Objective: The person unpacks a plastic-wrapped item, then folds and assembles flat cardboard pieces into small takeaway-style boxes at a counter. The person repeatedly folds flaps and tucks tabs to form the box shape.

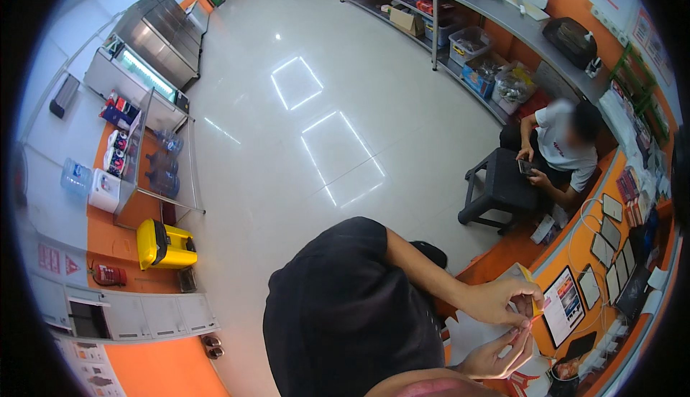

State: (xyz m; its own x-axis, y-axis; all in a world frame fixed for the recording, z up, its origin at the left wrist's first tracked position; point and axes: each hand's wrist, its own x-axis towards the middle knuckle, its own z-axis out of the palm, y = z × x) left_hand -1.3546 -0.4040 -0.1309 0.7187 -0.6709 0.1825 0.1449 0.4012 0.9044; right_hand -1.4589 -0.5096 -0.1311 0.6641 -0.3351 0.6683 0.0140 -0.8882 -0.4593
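Note:
My left hand point(507, 301), at the end of the arm from the black sleeve point(352, 289), is closed in a pinch over the desk edge. Just below it my right hand point(496, 357) holds its fingertips together close to the left ones. Between the two hands is a small reddish-orange bit, too small to name. A grey box with a yellow edge point(530, 275) is right behind my left hand, partly covered by it. Beside my fingers a tablet point(563, 307) with a lit screen lies on the orange desk.
Several phones point(589, 286) and white cables lie along the desk. A seated person point(568, 142) holds a phone beside a dark plastic stool point(499, 188). Metal shelves point(435, 30) with bins line the far wall. A yellow case point(165, 245) stands at the left.

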